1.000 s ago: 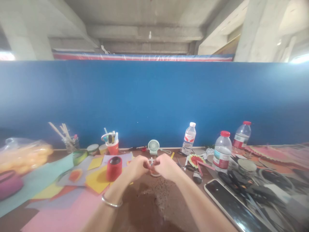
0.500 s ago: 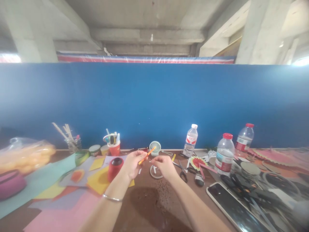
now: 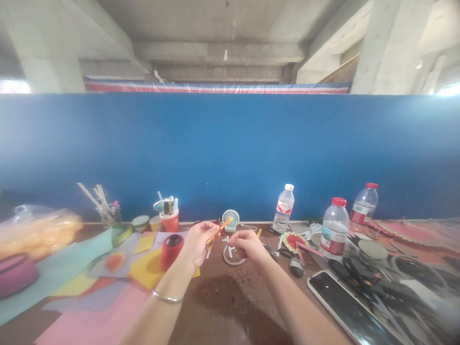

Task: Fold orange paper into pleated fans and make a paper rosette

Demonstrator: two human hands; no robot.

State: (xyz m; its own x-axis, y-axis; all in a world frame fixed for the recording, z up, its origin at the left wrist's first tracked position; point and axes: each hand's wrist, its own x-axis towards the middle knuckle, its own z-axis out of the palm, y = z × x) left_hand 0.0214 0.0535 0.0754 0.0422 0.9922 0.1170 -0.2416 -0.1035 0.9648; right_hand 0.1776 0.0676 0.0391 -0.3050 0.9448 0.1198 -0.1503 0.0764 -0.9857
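Pinched in my left hand is a thin orange stick-like piece, slanting up to the right. Its exact kind is hard to tell. My right hand is closed, thumb and fingertips together, a short way right of the orange piece; anything between those fingers is too small to make out. Under it on the brown table lies a clear ring, perhaps a tape roll, with small white scraps near it. A small pale green fan stands just beyond both hands.
A red spool and coloured paper sheets lie left. At right are black-handled scissors, a paper flower, several bottles and a phone. Dark specks dot the tabletop. A blue partition closes the back.
My right hand has shifted slightly right, away from the orange piece, and now covers part of the scissors. My left hand has barely moved and keeps its grip.
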